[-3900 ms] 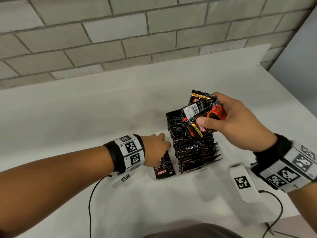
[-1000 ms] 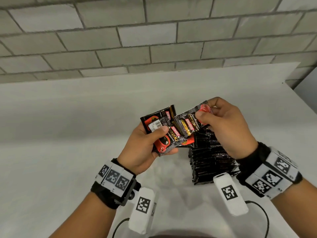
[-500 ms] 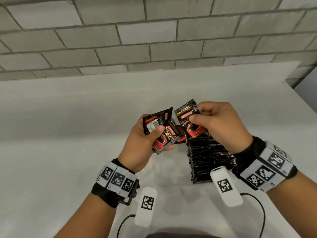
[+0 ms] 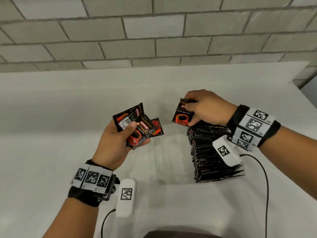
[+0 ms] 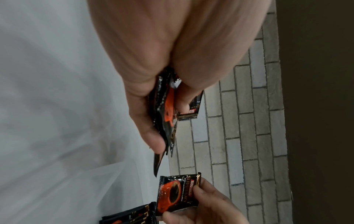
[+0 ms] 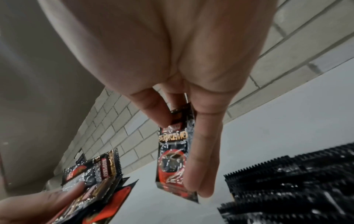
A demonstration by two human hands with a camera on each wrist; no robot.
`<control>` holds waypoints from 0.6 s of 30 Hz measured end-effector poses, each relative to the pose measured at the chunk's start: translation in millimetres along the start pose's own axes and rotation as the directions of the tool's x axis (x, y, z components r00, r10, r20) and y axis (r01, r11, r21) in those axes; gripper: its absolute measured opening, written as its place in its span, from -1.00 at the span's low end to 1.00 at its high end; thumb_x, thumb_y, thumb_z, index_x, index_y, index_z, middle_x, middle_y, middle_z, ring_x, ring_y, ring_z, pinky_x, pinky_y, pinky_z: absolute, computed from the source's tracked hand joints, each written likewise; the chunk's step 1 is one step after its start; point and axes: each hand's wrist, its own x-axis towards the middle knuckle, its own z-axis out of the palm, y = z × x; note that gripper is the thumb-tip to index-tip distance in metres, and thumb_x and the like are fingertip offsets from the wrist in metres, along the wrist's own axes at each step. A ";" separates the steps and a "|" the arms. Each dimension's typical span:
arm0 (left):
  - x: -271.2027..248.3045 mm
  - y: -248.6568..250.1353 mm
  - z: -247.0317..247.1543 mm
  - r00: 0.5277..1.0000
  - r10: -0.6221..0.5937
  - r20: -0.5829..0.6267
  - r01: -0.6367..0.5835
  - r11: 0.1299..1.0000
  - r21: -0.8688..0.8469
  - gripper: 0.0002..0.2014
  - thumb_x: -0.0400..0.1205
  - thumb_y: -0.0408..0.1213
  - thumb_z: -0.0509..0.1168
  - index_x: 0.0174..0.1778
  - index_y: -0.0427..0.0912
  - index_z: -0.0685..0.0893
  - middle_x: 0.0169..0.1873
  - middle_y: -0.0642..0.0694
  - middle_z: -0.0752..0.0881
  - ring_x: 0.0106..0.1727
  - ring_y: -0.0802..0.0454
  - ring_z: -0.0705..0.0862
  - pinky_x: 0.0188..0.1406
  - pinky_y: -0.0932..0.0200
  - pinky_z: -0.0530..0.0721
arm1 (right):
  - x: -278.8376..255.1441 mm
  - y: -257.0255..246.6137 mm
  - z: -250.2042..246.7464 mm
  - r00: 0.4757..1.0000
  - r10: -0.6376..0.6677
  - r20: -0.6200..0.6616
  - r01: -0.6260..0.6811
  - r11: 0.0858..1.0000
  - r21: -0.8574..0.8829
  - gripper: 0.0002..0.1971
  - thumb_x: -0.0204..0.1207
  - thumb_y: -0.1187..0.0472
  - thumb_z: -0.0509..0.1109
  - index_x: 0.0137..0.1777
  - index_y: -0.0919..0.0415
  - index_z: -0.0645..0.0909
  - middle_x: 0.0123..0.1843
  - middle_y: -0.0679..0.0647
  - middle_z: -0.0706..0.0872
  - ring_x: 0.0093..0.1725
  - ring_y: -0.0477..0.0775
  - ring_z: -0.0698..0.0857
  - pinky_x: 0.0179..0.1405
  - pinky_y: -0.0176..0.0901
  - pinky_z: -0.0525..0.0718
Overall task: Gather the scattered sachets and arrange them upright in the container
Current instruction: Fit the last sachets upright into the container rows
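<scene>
My left hand (image 4: 120,140) grips a fanned bunch of black-and-red coffee sachets (image 4: 137,126) above the table, thumb across their front; the same bunch of sachets (image 5: 166,115) shows edge-on in the left wrist view. My right hand (image 4: 204,107) pinches a single sachet (image 4: 182,114) by its top edge, hanging upright just above the far end of the row of upright sachets (image 4: 214,152). That single sachet (image 6: 173,153) lies between thumb and fingers in the right wrist view. The clear container (image 4: 171,152) holds the row along its right side; its walls are barely visible.
A white table (image 4: 51,117) runs to a grey brick wall (image 4: 154,31) behind. Wrist-camera cables (image 4: 264,186) trail over the table near my forearms. The table's right edge (image 4: 305,93) lies beyond my right hand.
My right hand has pulled one sachet off the bunch and carried it right, over the row's far end. The left hand keeps the rest, now apart from the right.
</scene>
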 end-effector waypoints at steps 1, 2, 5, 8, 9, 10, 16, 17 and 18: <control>0.0 -0.7 -0.8 1.000 -0.002 -0.003 0.002 1.000 -0.001 -0.65 0.76 -0.44 0.25 0.49 -0.25 0.55 0.24 -0.20 0.81 0.17 -0.29 0.83 -0.08 -0.21 0.85 | 3.4 -1.5 -0.3 1.000 -0.002 0.007 0.002 0.999 -0.045 -0.87 0.69 0.23 0.30 0.13 0.23 0.64 0.05 0.16 0.77 -0.09 0.19 0.84 0.03 0.08 0.77; -0.1 -1.3 -1.3 1.000 -0.005 -0.005 0.005 1.000 -0.002 -0.64 0.76 -0.44 0.25 0.49 -0.25 0.55 0.24 -0.21 0.81 0.17 -0.30 0.83 -0.08 -0.21 0.85 | 5.5 -4.2 -1.2 1.000 -0.002 0.004 0.002 0.998 -0.063 -0.86 0.67 0.23 0.32 0.13 0.23 0.66 0.03 0.14 0.78 -0.13 0.19 0.85 0.01 0.09 0.78; 0.0 -3.6 -1.3 1.000 -0.014 -0.003 0.014 1.000 -0.001 -0.64 0.76 -0.44 0.25 0.49 -0.26 0.54 0.23 -0.21 0.81 0.16 -0.30 0.84 -0.08 -0.22 0.85 | 11.1 -10.6 -5.9 1.000 0.001 0.024 0.000 0.998 -0.064 -0.92 0.57 0.25 0.47 0.04 0.17 0.71 -0.08 0.07 0.82 -0.36 0.08 0.85 -0.16 0.04 0.83; 0.3 -4.8 0.2 1.000 -0.024 -0.006 0.023 1.000 -0.003 -0.64 0.76 -0.44 0.25 0.49 -0.28 0.54 0.23 -0.21 0.82 0.14 -0.30 0.84 -0.09 -0.23 0.86 | 17.4 -13.9 -10.3 0.996 -0.013 0.088 0.026 0.989 -0.147 -0.85 0.46 0.25 0.62 -0.02 0.17 0.74 -0.22 0.09 0.86 -0.37 0.04 0.85 -0.25 0.03 0.86; 0.4 -5.0 0.8 1.000 -0.025 -0.004 0.025 1.000 -0.003 -0.64 0.76 -0.45 0.25 0.49 -0.28 0.54 0.23 -0.22 0.82 0.14 -0.30 0.84 -0.09 -0.23 0.86 | 19.8 -14.9 -11.0 0.994 -0.017 0.108 0.036 0.983 -0.181 -0.84 0.45 0.23 0.64 -0.04 0.18 0.75 -0.27 0.07 0.86 -0.37 0.01 0.85 -0.27 0.00 0.86; 0.5 -5.1 1.4 1.000 -0.026 -0.003 0.026 1.000 -0.002 -0.64 0.76 -0.45 0.25 0.49 -0.28 0.54 0.24 -0.22 0.81 0.14 -0.30 0.84 -0.09 -0.23 0.86 | 21.8 -16.2 -11.4 0.991 -0.015 0.133 0.043 0.976 -0.212 -0.84 0.44 0.21 0.66 -0.06 0.18 0.75 -0.32 0.05 0.85 -0.38 -0.02 0.84 -0.31 -0.06 0.84; 1.4 -5.7 3.5 0.999 -0.038 0.007 0.038 0.999 0.016 -0.64 0.76 -0.44 0.25 0.50 -0.29 0.53 0.27 -0.25 0.79 0.16 -0.32 0.83 -0.09 -0.23 0.86 | 34.2 -18.4 -0.2 0.974 0.003 0.227 0.082 0.928 -0.364 -0.81 0.38 0.16 0.70 -0.14 0.19 0.76 -0.49 -0.02 0.77 -0.50 -0.06 0.78 -0.34 -0.21 0.77; 1.2 -6.2 4.1 0.999 -0.040 0.007 0.040 0.999 0.022 -0.64 0.76 -0.44 0.25 0.50 -0.29 0.53 0.28 -0.25 0.79 0.16 -0.33 0.83 -0.09 -0.23 0.86 | 36.6 -17.9 3.3 0.973 0.007 0.230 0.086 0.915 -0.395 -0.80 0.36 0.15 0.71 -0.15 0.19 0.76 -0.46 -0.01 0.78 -0.49 -0.04 0.78 -0.31 -0.18 0.78; 1.0 -6.5 4.6 0.999 -0.042 0.007 0.041 0.999 0.025 -0.64 0.76 -0.44 0.26 0.49 -0.29 0.53 0.28 -0.26 0.78 0.16 -0.34 0.83 -0.09 -0.24 0.86 | 39.0 -17.4 6.3 0.974 0.004 0.226 0.097 0.896 -0.433 -0.79 0.34 0.13 0.72 -0.17 0.18 0.76 -0.40 0.00 0.78 -0.44 -0.01 0.79 -0.31 -0.16 0.76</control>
